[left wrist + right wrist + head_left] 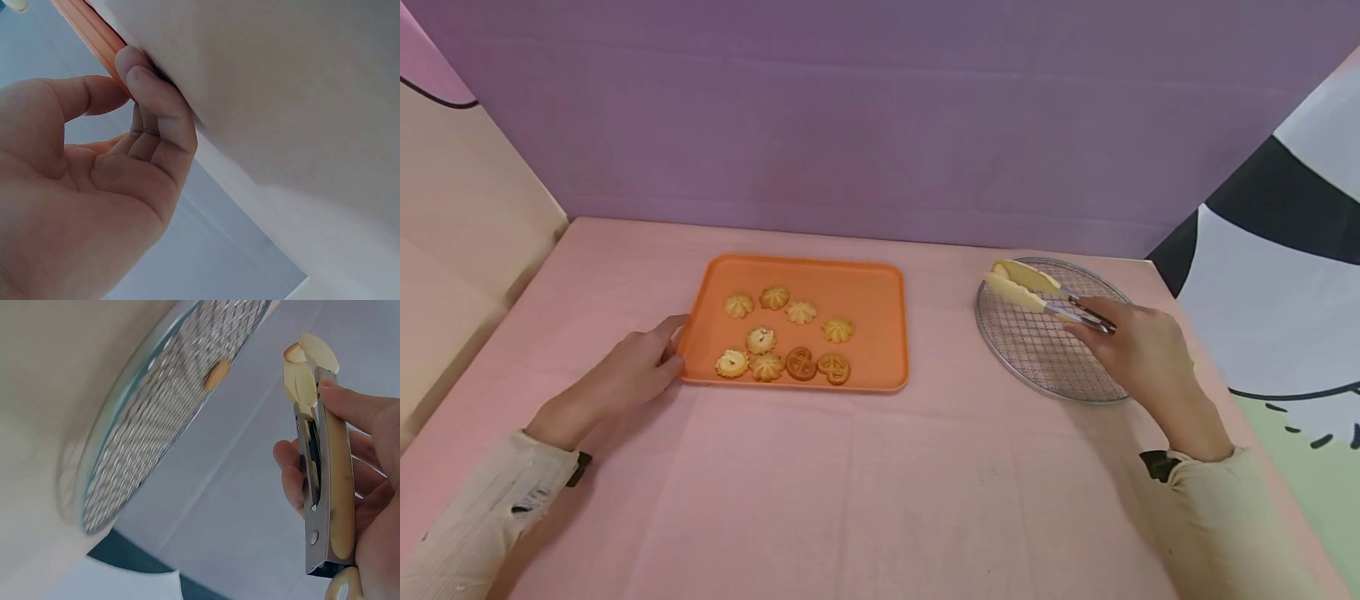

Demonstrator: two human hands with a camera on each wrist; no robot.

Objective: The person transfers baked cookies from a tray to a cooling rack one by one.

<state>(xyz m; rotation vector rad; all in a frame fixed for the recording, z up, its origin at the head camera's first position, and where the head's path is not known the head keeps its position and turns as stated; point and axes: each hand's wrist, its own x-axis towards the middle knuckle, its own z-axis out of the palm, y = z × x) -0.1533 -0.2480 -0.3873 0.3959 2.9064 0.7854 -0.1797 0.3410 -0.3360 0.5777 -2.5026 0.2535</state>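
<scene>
An orange tray [880, 292] [87, 28] lies mid-table with several small cookies [775, 342] on it, two of them darker. My left hand [632, 371] [125, 156] holds the tray's left rim, fingers curled against the edge and thumb beside it. My right hand [1138, 350] [369, 462] grips metal tongs [1045, 296] [328, 469] with pale yellow tips over a round wire rack [1037, 367] [144, 450]. The tips pinch a small cookie [292, 353]. Another cookie [217, 374] lies on the rack's mesh.
The pink tabletop [865, 483] stretches bare toward me. A purple backdrop [880, 108] stands behind, a beige panel [467, 217] to the left and a black-and-white patterned panel [1285, 275] close to the rack on the right.
</scene>
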